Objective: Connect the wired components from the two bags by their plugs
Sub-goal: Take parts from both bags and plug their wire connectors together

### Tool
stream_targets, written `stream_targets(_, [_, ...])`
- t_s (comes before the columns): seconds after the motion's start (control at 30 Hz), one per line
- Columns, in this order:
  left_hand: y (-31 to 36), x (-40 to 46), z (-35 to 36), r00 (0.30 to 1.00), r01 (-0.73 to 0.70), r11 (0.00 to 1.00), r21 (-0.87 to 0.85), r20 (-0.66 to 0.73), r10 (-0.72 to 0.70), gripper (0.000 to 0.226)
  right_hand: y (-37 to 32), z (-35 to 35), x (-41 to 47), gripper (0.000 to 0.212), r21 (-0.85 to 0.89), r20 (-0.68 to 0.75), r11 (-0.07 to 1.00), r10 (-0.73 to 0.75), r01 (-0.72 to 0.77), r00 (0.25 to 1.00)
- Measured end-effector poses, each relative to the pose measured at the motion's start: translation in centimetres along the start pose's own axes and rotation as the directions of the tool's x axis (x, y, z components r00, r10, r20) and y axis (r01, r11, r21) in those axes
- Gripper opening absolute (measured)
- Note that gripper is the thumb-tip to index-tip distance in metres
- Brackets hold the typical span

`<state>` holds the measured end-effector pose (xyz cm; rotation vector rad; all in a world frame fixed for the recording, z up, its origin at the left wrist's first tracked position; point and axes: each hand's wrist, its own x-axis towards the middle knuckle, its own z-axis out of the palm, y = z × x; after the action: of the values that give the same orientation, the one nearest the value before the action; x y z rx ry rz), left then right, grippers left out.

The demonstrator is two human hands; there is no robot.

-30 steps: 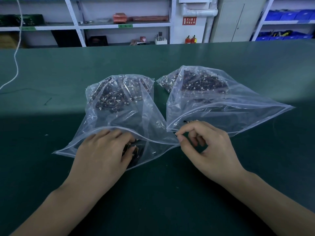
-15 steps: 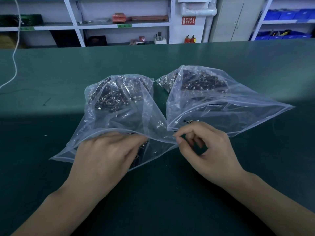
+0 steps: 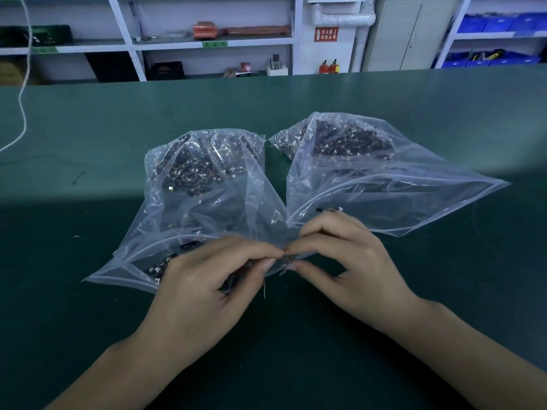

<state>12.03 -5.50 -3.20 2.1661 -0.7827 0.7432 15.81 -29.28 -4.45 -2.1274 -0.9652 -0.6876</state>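
Two clear zip bags lie side by side on the green mat, mouths toward me. The left bag (image 3: 204, 184) and the right bag (image 3: 370, 179) each hold a dark heap of small wired components with white plugs. My left hand (image 3: 207, 291) has come out of the left bag and grips a dark wired component (image 3: 236, 284), a thin wire dangling below its fingers. My right hand (image 3: 349, 270) pinches a small piece, hidden by its fingertips, right against the left hand's fingertips at the left bag's mouth. One loose component (image 3: 328, 209) lies just inside the right bag's mouth.
The green mat (image 3: 444, 291) stretches wide around the bags. A white cable (image 3: 22, 108) hangs down at the far left. Shelves with boxes and blue bins stand behind the table's far edge.
My left hand drew back out of the left bag with a component and moved right. The right hand's fingertips came left to meet it. The left bag's mouth shifted.
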Motion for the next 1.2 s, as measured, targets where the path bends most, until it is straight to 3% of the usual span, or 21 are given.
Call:
stream_targets(0.17, [-0.14,-0.15,0.03,0.996,0.087,0.995,-0.048,-0.003,-0.088,0.017,0.18,-0.34,0.05,0.012,0.011,-0.075,0.998,0.06,-0.06,0.995])
stream_targets(0.37, [-0.12,-0.38,0.21,0.999,0.043,0.997,-0.058,0.025,-0.041,0.029,0.1,-0.03,-0.1,0.008,0.013,-0.054,1.0,0.027,-0.026,0.998])
stream_targets(0.6, [-0.49,-0.13,0.21,1.0,0.021,1.0,-0.022,-0.007,-0.021,0.011,-0.2,0.0,-0.04,0.009,0.039,-0.069,0.999,-0.01,0.012,0.998])
stream_targets(0.87, [-0.07,0.1,0.1,0.998,0.042,0.997,-0.061,-0.044,-0.045,0.009,-0.28,0.22,-0.17,0.009,0.065,-0.079,0.998,-0.021,0.026,0.997])
stream_targets(1.2, [-0.11,-0.07,0.18,0.994,0.074,0.995,-0.063,-0.07,-0.078,0.005,-0.59,0.26,-0.21,0.014,0.164,-0.095,0.983,0.099,-0.083,0.991])
